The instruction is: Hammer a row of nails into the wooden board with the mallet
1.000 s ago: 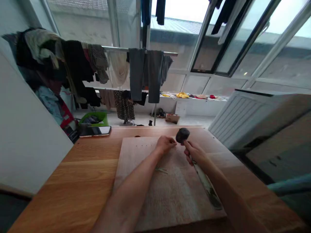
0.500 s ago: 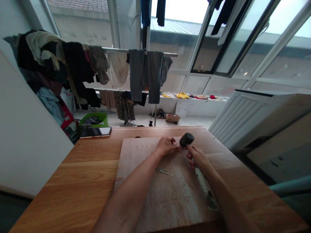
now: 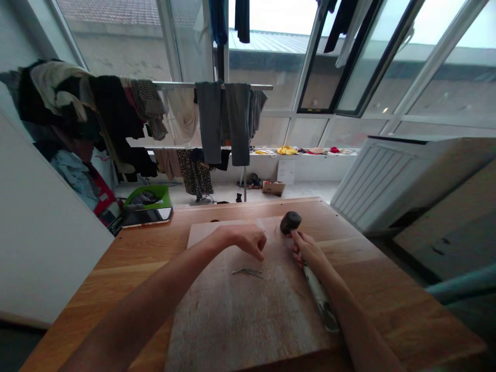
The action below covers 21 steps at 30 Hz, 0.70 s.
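My right hand (image 3: 309, 253) is wrapped around the pale handle (image 3: 318, 297) of a mallet, just below its black head (image 3: 290, 222). The mallet head is over the far right part of a wooden board (image 3: 217, 320). Left of the head, a thin nail (image 3: 275, 228) appears to stand upright in the board. My left hand (image 3: 250, 241) hovers over the board with its fingers curled downward and close together; whether anything small is between them is hidden. Just below those fingertips lies a small pile of nails (image 3: 248, 272).
The board lies on a wooden table (image 3: 112, 279). A phone (image 3: 147, 217) rests at the table's far left corner. Beyond are a green basket (image 3: 165, 196), a rack of hanging clothes (image 3: 209, 124) and windows. A white panelled cabinet (image 3: 364, 181) stands to the right.
My left hand has left the nail near the mallet head and moved left and toward me, over the nail pile. My right hand keeps hold of the mallet. The view has shifted slightly.
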Motion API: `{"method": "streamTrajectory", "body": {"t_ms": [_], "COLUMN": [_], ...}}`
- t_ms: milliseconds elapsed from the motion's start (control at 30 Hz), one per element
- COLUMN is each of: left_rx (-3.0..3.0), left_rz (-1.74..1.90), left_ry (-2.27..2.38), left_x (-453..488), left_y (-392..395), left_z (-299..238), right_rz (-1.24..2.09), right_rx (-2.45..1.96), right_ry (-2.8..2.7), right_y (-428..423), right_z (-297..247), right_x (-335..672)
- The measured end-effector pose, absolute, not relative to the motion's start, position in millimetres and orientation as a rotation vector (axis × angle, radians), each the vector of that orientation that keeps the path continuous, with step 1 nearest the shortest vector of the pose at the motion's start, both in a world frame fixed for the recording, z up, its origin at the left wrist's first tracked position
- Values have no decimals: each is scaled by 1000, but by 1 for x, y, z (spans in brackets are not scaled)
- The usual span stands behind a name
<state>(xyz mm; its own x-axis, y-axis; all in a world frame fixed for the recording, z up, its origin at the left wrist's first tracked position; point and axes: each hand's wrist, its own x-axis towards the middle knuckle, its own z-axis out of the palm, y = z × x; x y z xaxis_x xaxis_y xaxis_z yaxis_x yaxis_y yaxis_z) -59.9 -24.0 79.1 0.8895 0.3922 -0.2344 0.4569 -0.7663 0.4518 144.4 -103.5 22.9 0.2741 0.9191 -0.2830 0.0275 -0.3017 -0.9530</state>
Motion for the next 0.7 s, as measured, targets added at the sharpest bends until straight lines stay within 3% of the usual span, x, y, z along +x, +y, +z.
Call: {"method": "streamTrajectory", "body": {"t_ms": [200, 400, 500, 700], "left_rx": [2739, 2676, 2529, 2067], "left_rz": [-462, -427, -178, 839], "left_ry": [463, 479, 488, 847], "left_x": [-56, -55, -56, -36], "left_y": [-54, -49, -33, 6], "left_z": [83, 75, 74, 47], "right_rz": [1179, 1171, 1172, 1164], "right_rx": [-1611, -1612, -1606, -1603], "right_ry": [-881, -886, -890, -895], "right_y": [-103, -102, -103, -103], "right_z": [24, 22, 22, 23], "right_x": [143, 144, 144, 144]}}
